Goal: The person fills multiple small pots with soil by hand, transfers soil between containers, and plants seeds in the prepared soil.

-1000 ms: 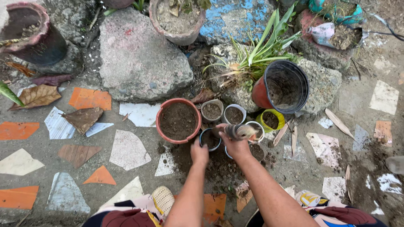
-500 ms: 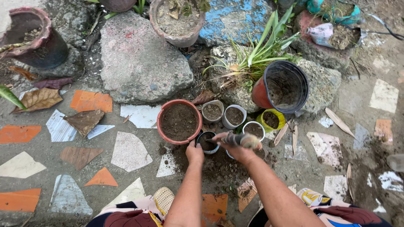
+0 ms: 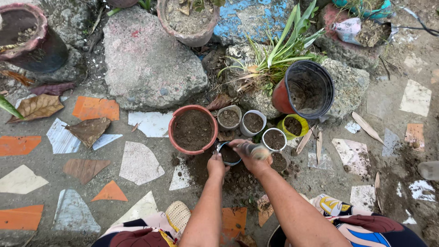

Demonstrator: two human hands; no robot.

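My left hand grips the near rim of a small pale cup of dark soil on the ground. Over that cup, my right hand is closed round a blurred tool handle; the tool's tip is hidden. A terracotta pot filled with soil stands just left of the cup. Behind my hands stand two grey cups of soil, a white-rimmed one and a yellow one. Loose soil is spread under my hands.
An empty black and red pot lies tilted on its side at the back right, next to a leafy plant. Big rocks and larger planters line the back. Coloured tile pieces and dry leaves dot the concrete.
My right hand has drawn in from the white-rimmed cup toward the small cup that my left hand holds. The left hand has barely moved.
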